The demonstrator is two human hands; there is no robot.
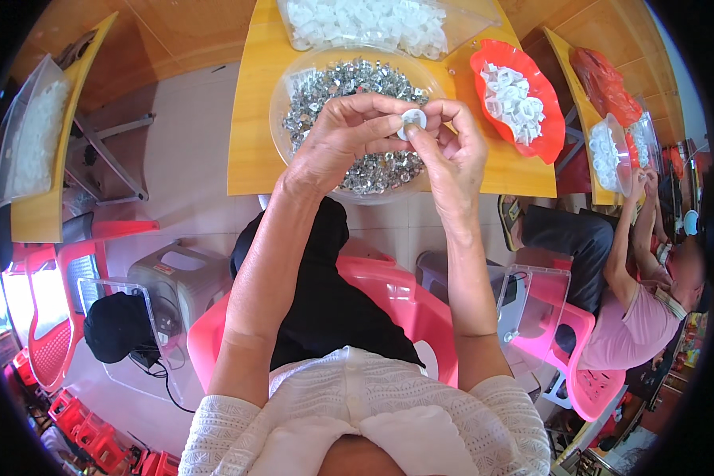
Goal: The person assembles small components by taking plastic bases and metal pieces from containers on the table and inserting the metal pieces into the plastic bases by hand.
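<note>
Between my two hands is a small round white plastic piece (411, 120), raised over a clear round tub (278, 119). My left hand (349, 131) pinches it from the left with thumb and forefinger. From the other side, the thumb and fingers of my right hand (452, 147) press on it. Small shiny metal parts (365, 75) fill the tub beneath, partly hidden by my hands. To the right of them, a red wavy-edged tray (549, 119) holds a pile of white plastic pieces (512, 99).
A clear bin (472, 28) of translucent white pieces stands at the back of the yellow table (250, 151). At right, another person (635, 317) sits by a second table with tubs. Left are a grey stool (178, 274) and a table with a clear bin (32, 135).
</note>
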